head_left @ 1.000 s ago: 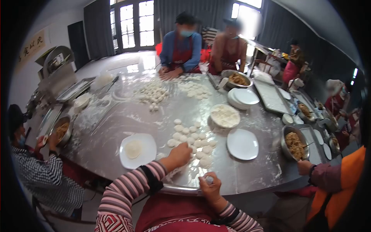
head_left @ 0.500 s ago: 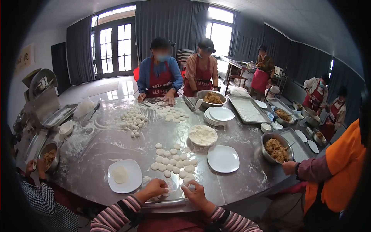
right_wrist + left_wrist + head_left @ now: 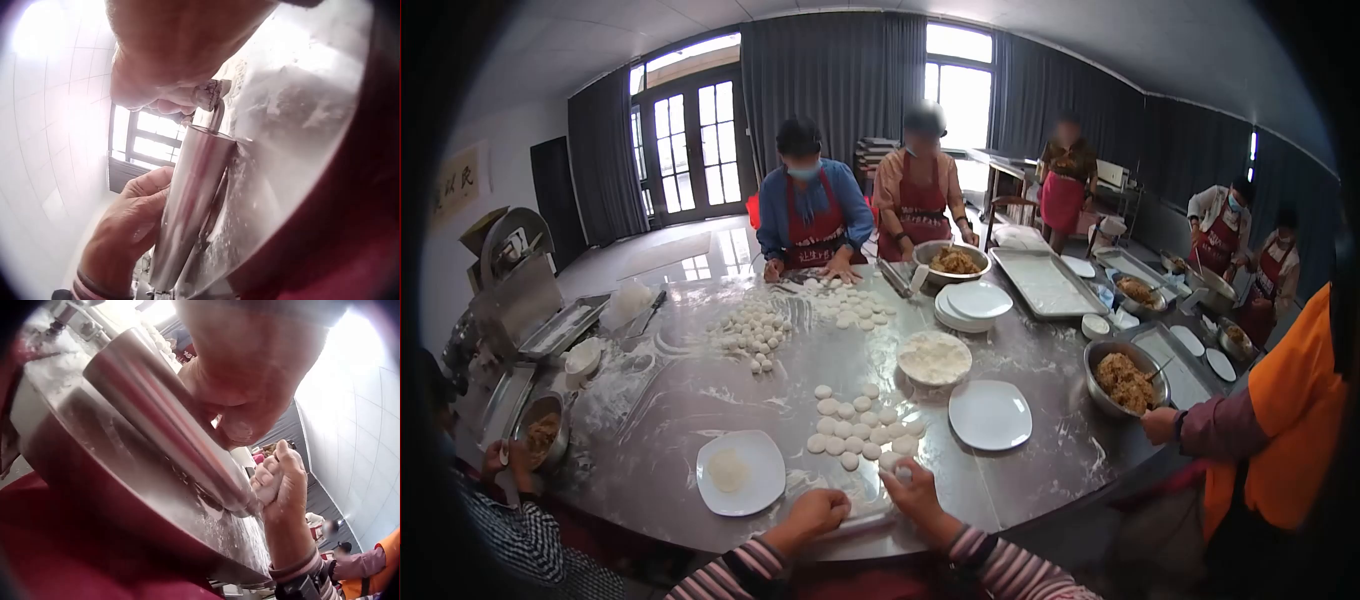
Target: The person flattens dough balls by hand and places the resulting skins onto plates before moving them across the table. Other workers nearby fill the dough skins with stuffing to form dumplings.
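Note:
In the head view my right hand [image 3: 915, 495] grips the end handle of a shiny metal rolling pin, which lies along the table's near edge. The right wrist view shows the pin's smooth barrel [image 3: 194, 200] and those fingers round its handle [image 3: 219, 115]. Just behind the barrel is my left hand [image 3: 815, 515], fingers bent and thumb close to the metal in the left wrist view. The pin hides its fingertips, and I cannot tell what they hold. Several flattened dough rounds [image 3: 854, 444] lie beyond the hands. A thin wrapper [image 3: 728, 469] rests on a white plate [image 3: 768, 452] at left.
A bowl of flour [image 3: 935, 358] and a bare white plate [image 3: 990, 415] stand right of the dough. A metal bowl of filling [image 3: 1122, 380] is farther right, touched by a neighbour's hand [image 3: 1160, 424]. More dough pieces [image 3: 755, 330] lie farther back; several people in aprons stand around the table.
The head view has tilted up. My left hand reached to the dough rounds, then came back to the near edge behind the pin. My right hand keeps hold of the pin's handle.

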A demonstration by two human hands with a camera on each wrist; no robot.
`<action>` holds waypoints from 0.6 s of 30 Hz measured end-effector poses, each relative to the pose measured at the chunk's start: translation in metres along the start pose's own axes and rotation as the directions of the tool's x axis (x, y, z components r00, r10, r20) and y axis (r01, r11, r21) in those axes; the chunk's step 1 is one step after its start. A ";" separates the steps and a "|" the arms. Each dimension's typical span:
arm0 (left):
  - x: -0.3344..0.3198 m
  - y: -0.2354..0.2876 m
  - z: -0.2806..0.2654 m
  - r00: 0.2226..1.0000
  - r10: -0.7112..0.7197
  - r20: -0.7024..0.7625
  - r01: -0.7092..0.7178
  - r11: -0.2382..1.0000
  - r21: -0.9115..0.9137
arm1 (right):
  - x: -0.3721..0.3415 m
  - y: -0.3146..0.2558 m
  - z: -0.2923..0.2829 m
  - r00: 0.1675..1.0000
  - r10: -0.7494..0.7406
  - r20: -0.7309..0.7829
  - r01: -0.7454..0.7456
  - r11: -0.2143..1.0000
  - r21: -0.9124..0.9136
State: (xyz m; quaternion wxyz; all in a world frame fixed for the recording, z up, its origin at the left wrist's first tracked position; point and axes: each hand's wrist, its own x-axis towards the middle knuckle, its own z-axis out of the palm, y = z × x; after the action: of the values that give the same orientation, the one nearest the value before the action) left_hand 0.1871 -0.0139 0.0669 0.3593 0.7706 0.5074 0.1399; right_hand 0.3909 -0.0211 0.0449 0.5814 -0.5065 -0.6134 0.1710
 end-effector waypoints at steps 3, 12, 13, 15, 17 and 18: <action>0.018 -0.002 -0.002 1.000 0.009 0.006 -0.009 1.000 0.026 | 0.018 0.010 0.014 0.992 0.101 0.078 -0.111 0.984 0.137; 0.016 -0.013 -0.005 0.992 0.000 0.123 -0.004 1.000 0.026 | 0.000 0.003 0.003 1.000 0.012 0.007 -0.013 0.999 0.046; 0.019 -0.006 -0.006 0.993 0.022 0.114 -0.032 0.996 0.084 | 0.011 0.012 0.011 0.999 0.037 -0.003 -0.036 0.998 0.054; 0.021 0.006 -0.008 0.997 0.045 0.064 -0.052 0.992 0.117 | 0.024 0.005 0.014 0.990 0.126 0.064 -0.128 0.991 0.026; 0.018 0.010 -0.010 0.990 0.033 0.139 -0.038 0.999 0.035 | 0.013 0.003 0.008 0.991 0.121 0.061 -0.129 0.979 0.161; 0.015 0.005 -0.009 0.987 0.074 0.141 -0.078 0.997 0.022 | -0.001 -0.002 -0.001 0.983 0.166 0.081 -0.180 0.962 0.207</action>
State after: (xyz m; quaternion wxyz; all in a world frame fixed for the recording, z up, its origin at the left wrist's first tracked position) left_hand 0.1923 0.0021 0.0743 0.3777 0.8023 0.4530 0.0918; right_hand 0.3911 -0.0233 0.0462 0.5958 -0.4872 -0.5626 0.3019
